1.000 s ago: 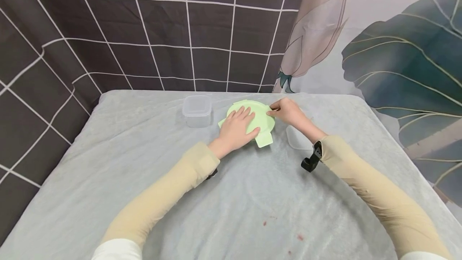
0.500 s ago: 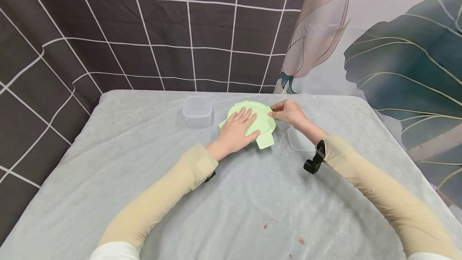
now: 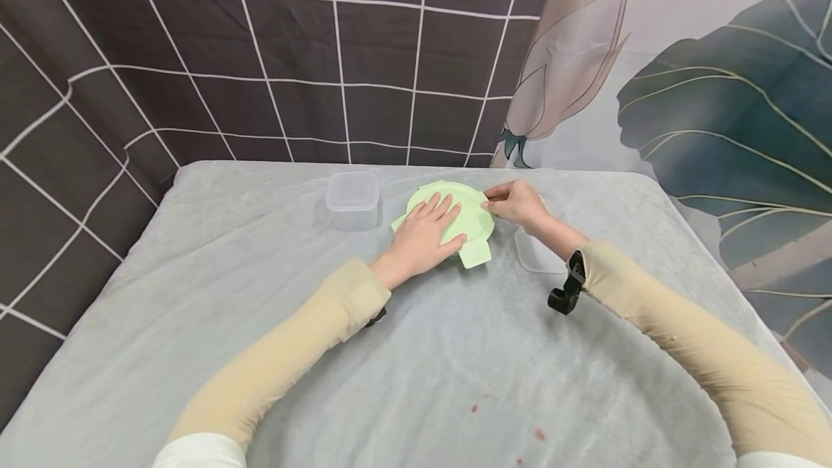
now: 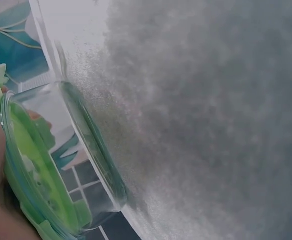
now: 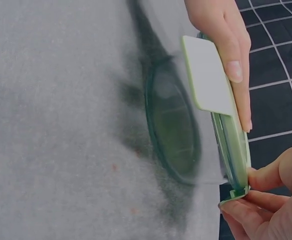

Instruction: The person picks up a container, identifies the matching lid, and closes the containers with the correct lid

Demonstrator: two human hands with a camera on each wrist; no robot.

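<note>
A round clear glass food container point(image 5: 173, 120) stands on the cloth with a light green snap lid point(image 3: 477, 219) over its rim. My left hand point(image 3: 425, 233) lies on top of the lid, fingers spread and straight. At the lid's far right edge, my right hand point(image 3: 518, 204) pinches a latch flap point(image 5: 234, 196), the thumb on the lid's top edge and the fingers around the flap. Another latch flap point(image 5: 205, 75) sticks outward at the near side. In the left wrist view the green underside of the lid point(image 4: 41, 165) shows through the glass wall.
A square translucent plastic container point(image 3: 354, 202) stands to the left of the glass one. A translucent flat square lid point(image 3: 538, 251) lies under my right wrist. Grey cloth point(image 3: 416, 381) covers the table, whose back edge runs close behind the containers, before a dark gridded curtain point(image 3: 292, 56).
</note>
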